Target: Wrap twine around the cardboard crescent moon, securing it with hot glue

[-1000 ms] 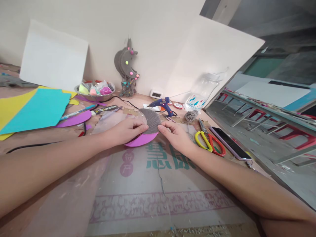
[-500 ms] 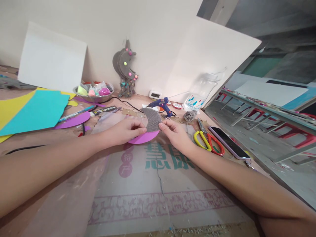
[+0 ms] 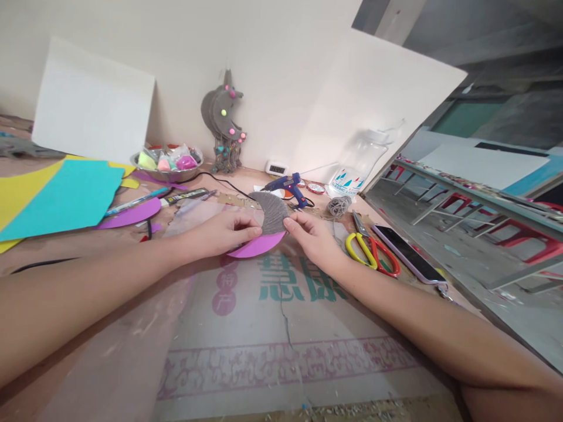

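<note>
Between my hands is a crescent moon (image 3: 273,214); its upper part is covered with grey yarn in close rows, and a bare purple edge (image 3: 257,245) shows below. My left hand (image 3: 229,233) pinches its left side between thumb and fingers. On the right edge, the thumb and fingers of my right hand (image 3: 313,237) are closed on the crescent too. Part of the purple piece lies hidden behind my left fingers. A loose grey yarn ball (image 3: 338,206) rests beyond my right hand, and a blue glue gun (image 3: 288,189) lies just behind the crescent.
Scissors (image 3: 372,249) with yellow and red handles and a phone (image 3: 409,255) lie at the right. Turquoise sheet (image 3: 65,199), clay bowl (image 3: 169,174) and cutter (image 3: 185,197) are at the left. A finished moon ornament (image 3: 224,120) hangs behind; a clear jug (image 3: 358,161) stands right.
</note>
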A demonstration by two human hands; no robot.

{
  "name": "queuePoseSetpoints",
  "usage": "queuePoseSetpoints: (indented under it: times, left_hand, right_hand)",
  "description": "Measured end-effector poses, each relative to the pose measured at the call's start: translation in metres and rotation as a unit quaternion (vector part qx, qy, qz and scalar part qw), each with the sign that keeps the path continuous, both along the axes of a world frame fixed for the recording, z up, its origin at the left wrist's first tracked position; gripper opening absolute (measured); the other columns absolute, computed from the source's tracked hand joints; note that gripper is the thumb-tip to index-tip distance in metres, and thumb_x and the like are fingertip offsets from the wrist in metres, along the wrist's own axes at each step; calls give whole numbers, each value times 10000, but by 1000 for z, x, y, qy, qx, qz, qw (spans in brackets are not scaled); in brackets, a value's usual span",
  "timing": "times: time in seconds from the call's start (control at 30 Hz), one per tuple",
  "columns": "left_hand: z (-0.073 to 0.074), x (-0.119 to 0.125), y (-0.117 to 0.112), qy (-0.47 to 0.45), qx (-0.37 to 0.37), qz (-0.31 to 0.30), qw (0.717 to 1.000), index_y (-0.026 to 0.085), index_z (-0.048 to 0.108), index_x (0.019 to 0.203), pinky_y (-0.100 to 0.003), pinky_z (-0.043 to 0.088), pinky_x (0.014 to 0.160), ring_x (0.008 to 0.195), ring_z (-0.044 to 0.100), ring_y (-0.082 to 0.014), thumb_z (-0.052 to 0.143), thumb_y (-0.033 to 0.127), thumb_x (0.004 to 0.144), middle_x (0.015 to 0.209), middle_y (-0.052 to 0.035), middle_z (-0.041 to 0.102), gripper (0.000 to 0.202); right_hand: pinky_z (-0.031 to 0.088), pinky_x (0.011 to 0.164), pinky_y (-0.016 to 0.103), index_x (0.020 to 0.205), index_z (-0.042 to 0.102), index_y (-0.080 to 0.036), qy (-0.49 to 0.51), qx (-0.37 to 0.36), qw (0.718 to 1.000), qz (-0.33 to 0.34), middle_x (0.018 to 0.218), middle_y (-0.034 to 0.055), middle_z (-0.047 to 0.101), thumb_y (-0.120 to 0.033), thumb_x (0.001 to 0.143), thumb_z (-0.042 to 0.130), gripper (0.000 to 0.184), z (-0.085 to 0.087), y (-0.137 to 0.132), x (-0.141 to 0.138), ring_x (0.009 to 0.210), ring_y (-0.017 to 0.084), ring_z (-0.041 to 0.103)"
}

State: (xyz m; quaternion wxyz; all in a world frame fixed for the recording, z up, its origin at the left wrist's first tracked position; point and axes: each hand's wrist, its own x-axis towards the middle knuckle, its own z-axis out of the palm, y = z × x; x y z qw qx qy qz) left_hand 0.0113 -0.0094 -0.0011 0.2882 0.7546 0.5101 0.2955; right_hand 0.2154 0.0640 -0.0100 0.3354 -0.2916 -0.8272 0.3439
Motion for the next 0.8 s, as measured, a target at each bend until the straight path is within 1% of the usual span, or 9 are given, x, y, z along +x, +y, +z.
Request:
queuePoseSetpoints:
  times: [0.13, 0.27, 0.37, 0.5, 0.63, 0.8]
  left_hand:
    - [-1, -1, 0, 7, -5, -1, 1000, 159, 518, 698, -229, 302, 555, 603, 405, -98, 413, 404, 847, 635, 32, 447, 306]
    - [-1, 0, 0, -16, 6, -2, 1000, 167, 472, 659, -229, 300, 532, 570, 386, -92, 390, 362, 857, 612, 34, 425, 290]
    - [0, 1, -1, -22, 21, 3, 1000, 167, 451, 630, -231, 299, 510, 538, 381, -89, 374, 406, 862, 579, 36, 402, 341]
    - [-1, 2, 0, 7, 22, 16, 1000, 164, 485, 641, -231, 307, 506, 530, 403, -89, 402, 460, 842, 572, 37, 425, 367]
    - [-1, 3, 0, 5, 22, 27, 999, 162, 505, 658, -230, 324, 515, 546, 421, -91, 400, 464, 842, 593, 32, 450, 369]
    - [0, 4, -1, 5, 22, 27, 999, 161, 533, 679, -229, 331, 518, 549, 434, -93, 413, 455, 835, 596, 30, 468, 353]
  right_hand:
    - [371, 642, 227, 741, 553, -175, 0, 3, 1000, 9, 701, -17, 523, -387, 858, 483, 253, 0, 0, 0, 665, 109, 470]
    - [376, 645, 231, 751, 561, -175, -1, 4, 1000, 9, 718, -13, 544, -391, 858, 479, 254, 0, 0, 0, 678, 114, 483]
    - [384, 646, 235, 759, 573, -172, -9, 4, 1000, 11, 719, -10, 554, -395, 856, 479, 261, 1, -2, 0, 679, 116, 491]
    - [400, 670, 240, 773, 581, -172, -29, -3, 999, 32, 728, -9, 565, -395, 859, 475, 262, 4, -5, -1, 702, 121, 506]
    - [412, 739, 272, 774, 579, -172, -51, 8, 997, 65, 791, 11, 600, -377, 833, 519, 221, 6, -7, -3, 784, 150, 533]
    - [417, 769, 291, 747, 589, -166, -61, 17, 996, 58, 818, 21, 628, -325, 820, 532, 184, 6, -10, -5, 811, 164, 554]
